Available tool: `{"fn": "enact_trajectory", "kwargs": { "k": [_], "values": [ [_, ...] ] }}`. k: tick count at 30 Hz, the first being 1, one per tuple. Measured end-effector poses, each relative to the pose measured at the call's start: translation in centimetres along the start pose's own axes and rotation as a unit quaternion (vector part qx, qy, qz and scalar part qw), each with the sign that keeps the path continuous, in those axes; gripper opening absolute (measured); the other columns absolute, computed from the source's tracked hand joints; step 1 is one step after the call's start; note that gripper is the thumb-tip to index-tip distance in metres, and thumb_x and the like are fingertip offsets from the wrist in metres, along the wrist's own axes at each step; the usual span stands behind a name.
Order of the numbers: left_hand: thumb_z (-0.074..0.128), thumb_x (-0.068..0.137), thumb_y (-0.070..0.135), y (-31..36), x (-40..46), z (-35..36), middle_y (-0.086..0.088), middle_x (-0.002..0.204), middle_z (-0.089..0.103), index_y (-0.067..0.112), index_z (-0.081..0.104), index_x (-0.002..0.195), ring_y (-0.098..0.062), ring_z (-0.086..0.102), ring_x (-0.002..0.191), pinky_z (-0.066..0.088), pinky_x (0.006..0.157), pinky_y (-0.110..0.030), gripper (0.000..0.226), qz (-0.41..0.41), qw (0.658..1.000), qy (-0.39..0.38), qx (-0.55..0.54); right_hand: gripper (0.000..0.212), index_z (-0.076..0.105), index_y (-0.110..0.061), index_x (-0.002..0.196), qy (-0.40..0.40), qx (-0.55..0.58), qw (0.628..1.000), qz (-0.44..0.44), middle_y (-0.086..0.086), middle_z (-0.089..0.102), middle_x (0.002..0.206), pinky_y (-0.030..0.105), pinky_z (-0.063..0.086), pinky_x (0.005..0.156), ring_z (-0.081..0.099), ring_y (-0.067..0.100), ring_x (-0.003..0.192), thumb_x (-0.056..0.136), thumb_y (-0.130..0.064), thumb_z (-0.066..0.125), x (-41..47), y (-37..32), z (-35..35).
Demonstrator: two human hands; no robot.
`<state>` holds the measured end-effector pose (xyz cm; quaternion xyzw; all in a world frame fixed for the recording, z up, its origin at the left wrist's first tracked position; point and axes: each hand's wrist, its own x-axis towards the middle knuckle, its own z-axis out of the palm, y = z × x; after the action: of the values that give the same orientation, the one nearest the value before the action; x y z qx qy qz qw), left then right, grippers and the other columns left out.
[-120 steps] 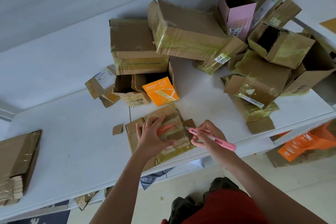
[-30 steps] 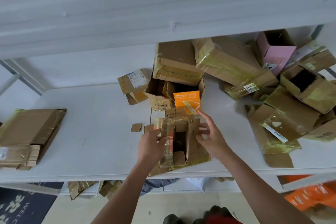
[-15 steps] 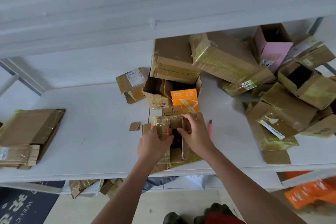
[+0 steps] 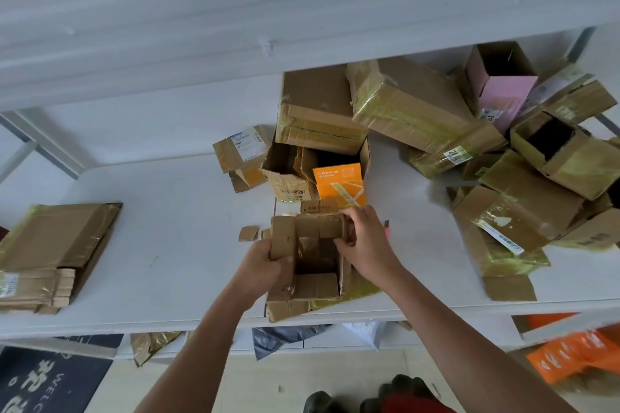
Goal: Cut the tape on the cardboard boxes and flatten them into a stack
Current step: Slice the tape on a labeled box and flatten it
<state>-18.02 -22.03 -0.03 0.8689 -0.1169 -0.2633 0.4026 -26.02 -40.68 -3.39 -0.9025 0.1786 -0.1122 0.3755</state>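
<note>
Facing hands: orange box point(image 4: 339, 184), Chinese lettering

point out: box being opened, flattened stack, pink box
box being opened point(image 4: 315, 285): head view, near inner flap.
flattened stack point(image 4: 57, 238): head view, top sheet, table's left end.
pink box point(image 4: 503, 94): head view, pink side wall, far right.

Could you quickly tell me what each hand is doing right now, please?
Left hand: grips the left wall of the opened cardboard box.
Right hand: grips the far right flap of the same box.
</note>
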Motion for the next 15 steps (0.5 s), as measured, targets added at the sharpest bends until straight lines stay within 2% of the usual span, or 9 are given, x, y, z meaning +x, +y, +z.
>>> {"fn": "enact_trajectory", "kwargs": {
  "k": [2, 4, 6, 7, 8, 11, 13, 15],
  "values": [
    [0.061, 0.087, -0.005, -0.4, 0.0, -0.4, -0.011, 0.075, 0.066, 0.003, 0.067, 0.082, -0.023, 0.063, 0.073, 0.053, 0.064, -0.034, 0.011, 0.007, 0.999, 0.024, -0.033, 0.06, 0.045, -0.017, 0.138, 0.01, -0.012, 1.0, -0.021, 0.01, 0.043, 0.134, -0.005, 0.033, 0.069, 0.056, 0.018, 0.112, 0.086, -0.017, 0.075, -0.1, -0.3, 0.3],
    [0.069, 0.085, -0.004, -0.3, -0.1, -0.7, -0.013, 0.08, 0.073, 0.002, 0.072, 0.085, -0.024, 0.069, 0.075, 0.057, 0.071, -0.039, 0.007, 0.014, 0.997, 0.023, -0.077, 0.065, 0.044, -0.021, 0.137, 0.035, -0.057, 0.996, -0.054, 0.011, 0.042, 0.134, 0.002, 0.04, 0.076, 0.061, 0.019, 0.106, 0.082, -0.025, 0.079, 0.0, -0.4, 0.6],
    [0.072, 0.084, -0.003, 0.3, -0.3, -1.2, -0.009, 0.084, 0.076, 0.007, 0.075, 0.087, -0.021, 0.071, 0.08, 0.06, 0.074, -0.035, 0.011, 0.032, 0.995, 0.001, -0.093, 0.069, 0.04, -0.027, 0.131, 0.062, -0.138, 0.987, -0.054, 0.011, 0.042, 0.132, 0.028, 0.057, 0.081, 0.063, 0.02, 0.103, 0.078, -0.039, 0.081, 0.0, -0.5, 0.9],
    [0.072, 0.083, -0.004, 0.7, -0.4, -1.5, -0.008, 0.084, 0.076, 0.009, 0.075, 0.089, -0.019, 0.071, 0.08, 0.059, 0.074, -0.031, 0.014, 0.045, 0.995, -0.014, -0.09, 0.07, 0.038, -0.027, 0.127, 0.076, -0.177, 0.98, -0.04, 0.011, 0.042, 0.13, 0.04, 0.06, 0.08, 0.063, 0.022, 0.1, 0.075, -0.044, 0.081, -0.1, -0.7, 1.0],
    [0.072, 0.083, -0.004, 1.0, -0.4, -1.8, -0.007, 0.085, 0.077, 0.011, 0.075, 0.09, -0.016, 0.072, 0.081, 0.059, 0.074, -0.028, 0.017, 0.055, 0.995, -0.026, -0.077, 0.072, 0.036, -0.025, 0.123, 0.092, -0.205, 0.974, -0.03, 0.011, 0.044, 0.126, 0.045, 0.06, 0.075, 0.064, 0.023, 0.096, 0.073, -0.047, 0.082, -0.1, -0.9, 1.1],
    [0.072, 0.083, -0.004, 2.0, -0.6, -2.4, 0.003, 0.084, 0.077, 0.019, 0.075, 0.092, -0.008, 0.073, 0.081, 0.057, 0.075, -0.022, 0.024, 0.078, 0.995, -0.046, -0.031, 0.071, 0.042, -0.016, 0.111, 0.13, -0.242, 0.961, -0.032, 0.011, 0.054, 0.111, 0.043, 0.061, 0.063, 0.066, 0.024, 0.083, 0.067, -0.05, 0.085, -0.4, -1.1, 1.1],
    [0.071, 0.084, -0.005, 2.6, -0.8, -2.4, 0.011, 0.074, 0.075, 0.021, 0.072, 0.088, 0.0, 0.07, 0.068, 0.052, 0.064, -0.015, 0.026, 0.088, 0.995, -0.039, -0.02, 0.069, 0.045, -0.014, 0.108, 0.149, -0.247, 0.957, -0.045, 0.01, 0.057, 0.104, 0.043, 0.06, 0.06, 0.066, 0.023, 0.076, 0.067, -0.054, 0.083, -0.7, -1.0, 1.0],
    [0.069, 0.084, -0.006, 2.7, -0.6, -2.5, 0.016, 0.057, 0.066, 0.02, 0.067, 0.075, 0.004, 0.059, 0.051, 0.043, 0.055, -0.012, 0.027, 0.096, 0.995, -0.024, -0.018, 0.06, 0.045, -0.017, 0.11, 0.157, -0.24, 0.954, -0.083, 0.008, 0.06, 0.1, 0.048, 0.06, 0.062, 0.067, 0.023, 0.073, 0.077, -0.06, 0.071, -1.1, -0.9, 0.8]
  ]
}}
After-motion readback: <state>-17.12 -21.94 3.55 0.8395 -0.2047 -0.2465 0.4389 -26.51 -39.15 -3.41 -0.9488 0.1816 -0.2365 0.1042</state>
